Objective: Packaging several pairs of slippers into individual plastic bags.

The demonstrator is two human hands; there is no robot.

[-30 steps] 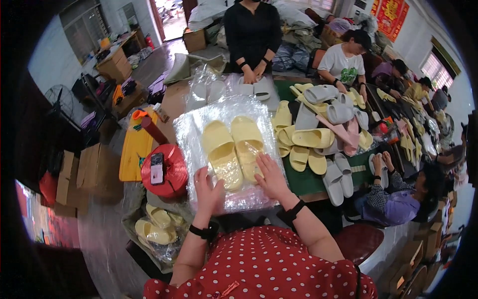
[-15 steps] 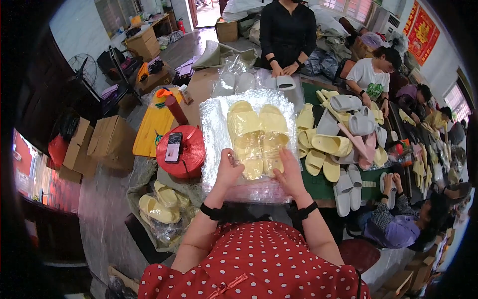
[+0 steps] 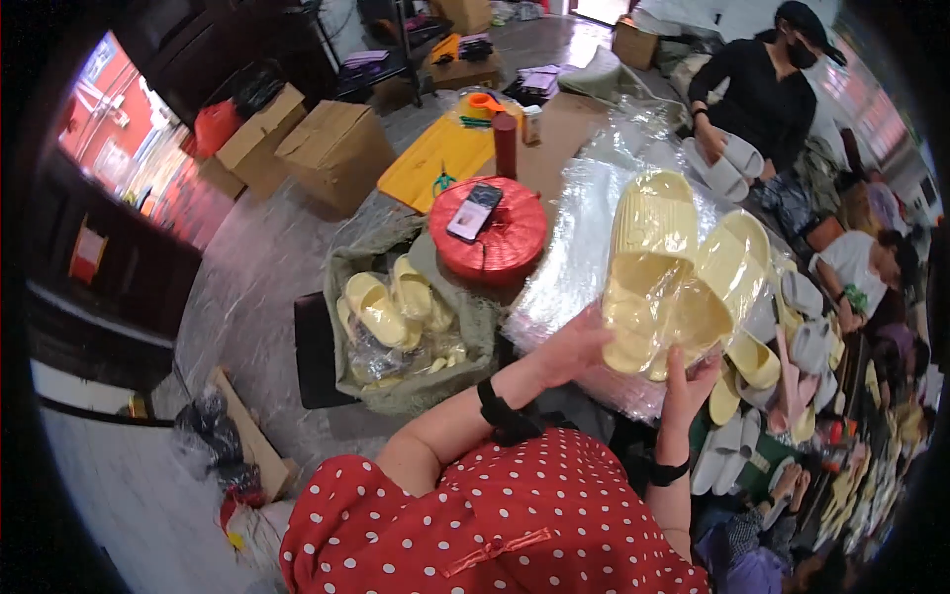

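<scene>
Both pale yellow slippers (image 3: 673,272) have swung from the middle of the frame toward its right of centre since half a second ago, and they now tilt, toes pointing to the upper right, heels toward the lower left where the hands are. They lie side by side, touching, in or on a clear plastic bag (image 3: 584,247) that spreads over the surface to their left and above. Their long axis runs from the hands diagonally up and away.

At the heel end, the left hand (image 3: 569,346) lies against the near slipper's heel and the bag's edge, fingers loosely curled, partly open; whether it pinches the plastic cannot be told. Just beside it, the right hand (image 3: 688,381) reaches up from below, fingers spread and touching the underside of the heels, open rather than clenched. Both forearms rise from the lower centre, each with a black wristband.

Left of the bag, a red spool of twine (image 3: 500,243) carries a phone (image 3: 473,211). Lower left of that, a sack of yellow slippers (image 3: 396,317) stands on the floor. At the upper right, another person holds grey slippers (image 3: 727,163).
</scene>
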